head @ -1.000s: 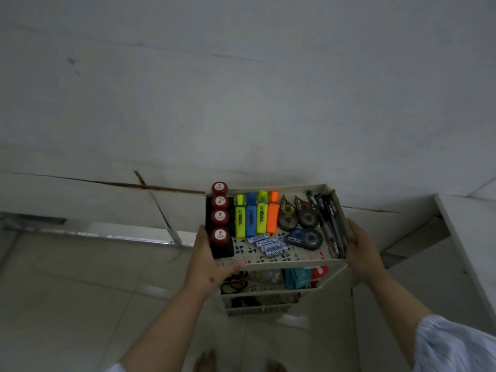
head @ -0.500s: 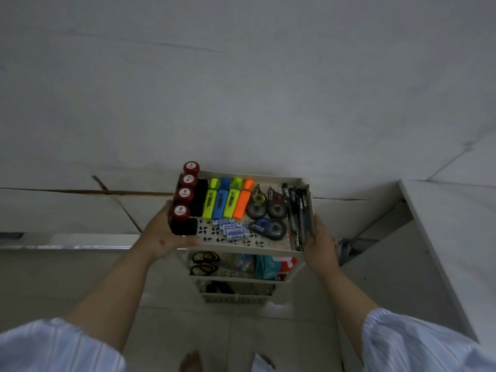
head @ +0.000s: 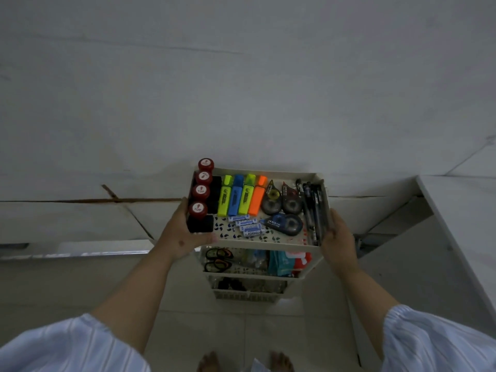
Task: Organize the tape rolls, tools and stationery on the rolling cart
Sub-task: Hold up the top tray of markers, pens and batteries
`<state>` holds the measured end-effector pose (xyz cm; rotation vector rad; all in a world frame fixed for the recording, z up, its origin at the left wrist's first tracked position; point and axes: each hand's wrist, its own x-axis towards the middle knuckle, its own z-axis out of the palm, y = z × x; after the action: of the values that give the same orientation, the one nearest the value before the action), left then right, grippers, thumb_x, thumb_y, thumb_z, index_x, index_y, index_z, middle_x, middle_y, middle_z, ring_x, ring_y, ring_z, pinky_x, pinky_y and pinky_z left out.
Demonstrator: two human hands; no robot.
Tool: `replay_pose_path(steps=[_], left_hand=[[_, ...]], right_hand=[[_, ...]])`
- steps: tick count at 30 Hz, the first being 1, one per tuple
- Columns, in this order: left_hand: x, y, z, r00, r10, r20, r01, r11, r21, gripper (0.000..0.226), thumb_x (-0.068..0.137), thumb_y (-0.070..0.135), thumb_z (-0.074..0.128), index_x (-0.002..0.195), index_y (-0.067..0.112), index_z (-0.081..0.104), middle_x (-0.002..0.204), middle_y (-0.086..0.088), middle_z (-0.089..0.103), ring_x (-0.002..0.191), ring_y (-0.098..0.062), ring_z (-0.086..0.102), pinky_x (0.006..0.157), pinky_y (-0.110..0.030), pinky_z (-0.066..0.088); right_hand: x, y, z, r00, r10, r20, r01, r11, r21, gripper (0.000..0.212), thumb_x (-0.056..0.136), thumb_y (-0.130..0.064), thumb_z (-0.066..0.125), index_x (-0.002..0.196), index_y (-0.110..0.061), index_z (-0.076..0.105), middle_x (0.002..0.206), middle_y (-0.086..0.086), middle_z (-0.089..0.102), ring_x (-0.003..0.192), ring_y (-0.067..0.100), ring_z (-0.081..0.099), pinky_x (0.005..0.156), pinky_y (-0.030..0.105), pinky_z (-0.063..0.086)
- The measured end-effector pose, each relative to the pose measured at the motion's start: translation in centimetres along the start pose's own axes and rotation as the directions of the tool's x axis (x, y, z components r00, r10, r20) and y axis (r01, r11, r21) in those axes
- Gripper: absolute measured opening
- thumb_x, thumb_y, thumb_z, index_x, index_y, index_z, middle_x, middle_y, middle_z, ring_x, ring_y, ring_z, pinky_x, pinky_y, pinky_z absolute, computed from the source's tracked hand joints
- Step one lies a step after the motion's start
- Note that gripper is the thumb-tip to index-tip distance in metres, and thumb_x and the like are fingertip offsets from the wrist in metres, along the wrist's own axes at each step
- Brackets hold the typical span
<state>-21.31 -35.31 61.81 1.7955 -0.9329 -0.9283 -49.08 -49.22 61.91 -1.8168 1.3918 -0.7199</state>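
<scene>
At frame centre: cart (head: pixel 257 244), top tray long axis 9-to-3 o'clock, holding markers (head: pixel 241 194), pens (head: pixel 312 205), correction tapes (head: pixel 284 224). Left hand (head: pixel 182 234) grips tray's 9 o'clock edge; right hand (head: pixel 338 237) grips 3 o'clock edge; both equally near.

Sleeves (head: pixel 440 342): I note loose, pale blue fabric with fine white stripes, pushed up.
Forearms: bare.
Feet (head: pixel 210 362): bare.

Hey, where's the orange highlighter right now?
Head view: the orange highlighter lies in the cart's top tray, rightmost of four highlighters, beside the yellow-wheeled correction tape.
</scene>
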Motion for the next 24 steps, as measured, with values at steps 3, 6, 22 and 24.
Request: replay_pose_path(steps=[3,6,22,24], left_hand=[[-0.6,-0.6,0.4,1.000,0.015,-0.024,-0.016,0.999,-0.038,0.099,0.046,0.031,0.089,0.131,0.022,0.039,0.125,0.004,0.057,0.112,-0.001,0.054,0.089,-0.022,0.049],[-1.3,-1.2,1.3,0.997,0.010,-0.081,-0.014,0.999,-0.045,0.097,0.044,0.040,0.086,0.127,0.023,0.040,0.125,0.000,0.057,0.115,-0.010,0.055,0.091,-0.030,0.050],[2.5,1.5,1.6,0.999,-0.014,0.028,0.011,0.996,0.094,0.118,0.024,0.061,0.085,0.127,0.024,0.041,0.122,0.001,0.060,0.112,-0.016,0.055,0.096,-0.038,0.046],[2.7,1.5,1.3,0.999,-0.022,0.039,0.018,0.995,0.103,0.120,0.024,0.064,0.084,0.128,0.023,0.040,0.123,0.001,0.059,0.113,-0.016,0.055,0.096,-0.037,0.046]], right_hand=[[0.5,-0.6,0.1,1.000,-0.029,0.009,0.029,1.000,0.005,0.043,0.081,0.018,0.031,0.116,0.002,0.051,0.111,0.020,0.060,0.099,0.022,0.054,0.080,0.018,0.038],[1.2,-0.6,-0.2,0.998,-0.058,0.039,0.058,0.998,0.007,0.043,0.077,-0.003,0.031,0.115,0.001,0.053,0.108,0.018,0.062,0.098,0.024,0.057,0.080,0.021,0.040],[1.7,0.9,-1.6,0.998,0.045,0.048,-0.045,0.999,0.004,0.046,0.091,0.010,0.029,0.136,-0.001,0.032,0.129,0.016,0.049,0.119,0.026,0.046,0.093,0.016,0.028],[1.9,1.2,-1.1,0.997,0.060,0.047,-0.059,0.998,-0.010,0.047,0.091,0.010,0.030,0.136,-0.001,0.031,0.136,0.018,0.046,0.124,0.030,0.044,0.097,0.021,0.027]])
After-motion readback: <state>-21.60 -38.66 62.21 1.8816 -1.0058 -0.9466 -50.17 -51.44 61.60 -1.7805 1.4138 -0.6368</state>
